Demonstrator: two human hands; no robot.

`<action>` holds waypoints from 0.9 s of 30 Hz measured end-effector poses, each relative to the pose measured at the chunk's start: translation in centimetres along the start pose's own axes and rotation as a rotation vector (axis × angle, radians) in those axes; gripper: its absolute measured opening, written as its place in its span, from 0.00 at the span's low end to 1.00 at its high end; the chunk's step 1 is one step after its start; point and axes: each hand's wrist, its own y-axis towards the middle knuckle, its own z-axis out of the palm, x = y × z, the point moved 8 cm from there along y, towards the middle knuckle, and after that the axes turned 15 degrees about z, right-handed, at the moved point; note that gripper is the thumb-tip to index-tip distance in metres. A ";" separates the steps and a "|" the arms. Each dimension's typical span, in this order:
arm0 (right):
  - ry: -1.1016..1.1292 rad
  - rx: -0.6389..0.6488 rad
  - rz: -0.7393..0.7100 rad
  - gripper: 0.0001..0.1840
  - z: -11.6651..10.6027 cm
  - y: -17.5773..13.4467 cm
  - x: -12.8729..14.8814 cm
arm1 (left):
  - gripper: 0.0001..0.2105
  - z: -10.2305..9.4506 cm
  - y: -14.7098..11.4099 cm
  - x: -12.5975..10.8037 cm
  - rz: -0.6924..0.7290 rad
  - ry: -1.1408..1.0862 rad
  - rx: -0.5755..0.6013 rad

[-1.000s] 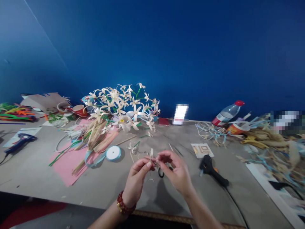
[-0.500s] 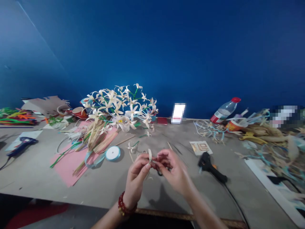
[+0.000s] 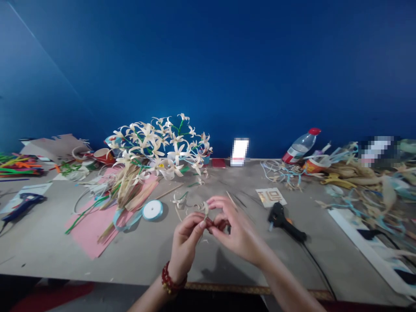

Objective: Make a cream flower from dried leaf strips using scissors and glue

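Note:
My left hand [image 3: 188, 236], with a red beaded bracelet at the wrist, pinches a pale curled petal strip [image 3: 206, 209] between thumb and fingertips. My right hand [image 3: 232, 227] closes in on the same small piece from the right. Its index finger bends over the strip's upper end, and its thumb lies close to the left fingertips. The fingers hide the strip's lower part. Just beyond the hands lie a loose white flower [image 3: 178, 201] on a green stem and some curled pale strips. A spool of light blue ribbon [image 3: 152, 210] rests left of my hands.
White flowers on green stems [image 3: 162, 143] stand at the back. Pink paper [image 3: 87, 234] and dried strips lie left. To the right are a black glue gun [image 3: 286, 223] with its cord, a patterned card [image 3: 271, 197], a plastic bottle [image 3: 300, 147] and a white power strip [image 3: 360, 247].
My right index finger has risen and moved left onto the upper end of the petal strip. The left hand keeps its pinch. The view has shifted slightly to the right.

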 end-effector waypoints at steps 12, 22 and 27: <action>0.415 -0.296 -0.033 0.11 2.6 -1.2 -3.5 | 0.08 -0.6 0.1 -0.2 0.066 -0.050 -0.194; 0.526 -0.467 -0.096 0.11 2.7 -1.4 -4.6 | 0.06 0.1 -0.4 0.8 -0.025 -0.329 -0.291; 0.587 -0.449 -0.114 0.02 2.4 -1.3 -4.2 | 0.05 0.5 -0.3 0.8 -0.012 -0.385 -0.282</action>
